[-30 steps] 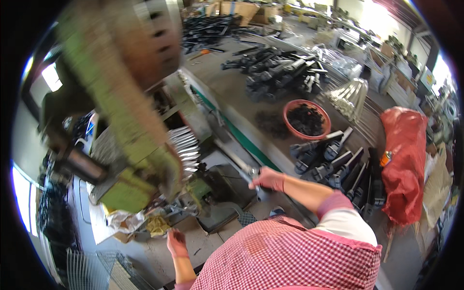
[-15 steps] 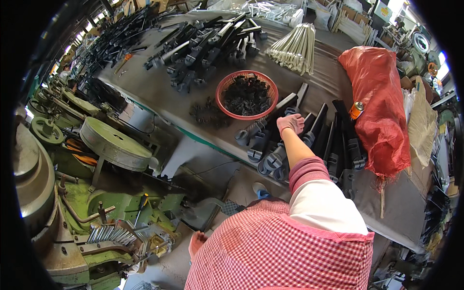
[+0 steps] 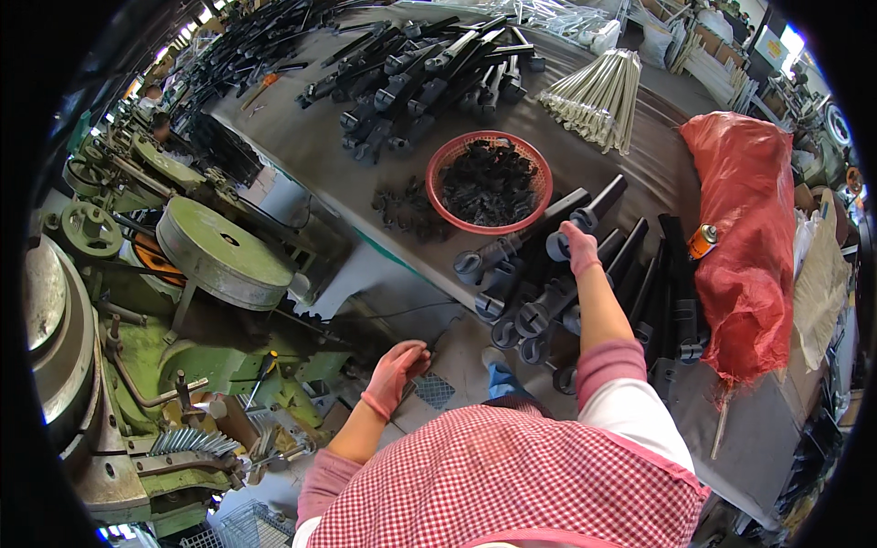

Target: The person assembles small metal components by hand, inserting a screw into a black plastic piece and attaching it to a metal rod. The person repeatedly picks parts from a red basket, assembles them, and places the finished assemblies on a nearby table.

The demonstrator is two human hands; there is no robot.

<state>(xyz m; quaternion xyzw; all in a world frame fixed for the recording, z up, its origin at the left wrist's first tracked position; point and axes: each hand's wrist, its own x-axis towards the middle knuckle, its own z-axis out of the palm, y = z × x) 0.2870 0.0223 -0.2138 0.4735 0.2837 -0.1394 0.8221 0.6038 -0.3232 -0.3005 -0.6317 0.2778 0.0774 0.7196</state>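
My right hand, in a pinkish glove, grips a black tube with a round ring-like clamp end over the near side of the table. The ring end points toward me and the tube slants away to the right. Under and around it lie several similar black tubes with hooked or ring ends. My left hand, in a reddish glove, hangs in front of the table's edge. Its fingers are loosely bent and nothing shows in them. Just beyond the right hand stands a red plastic basket of small black parts.
More black tubes heap at the far side, near a fan of pale rods. A red sack and an orange can lie on the right. Green machinery stands on the left, with a screwdriver on it.
My right hand has taken hold of a black tube and raised it a little from the row. My left hand has come up from beside the apron toward the table. The view has shifted slightly.
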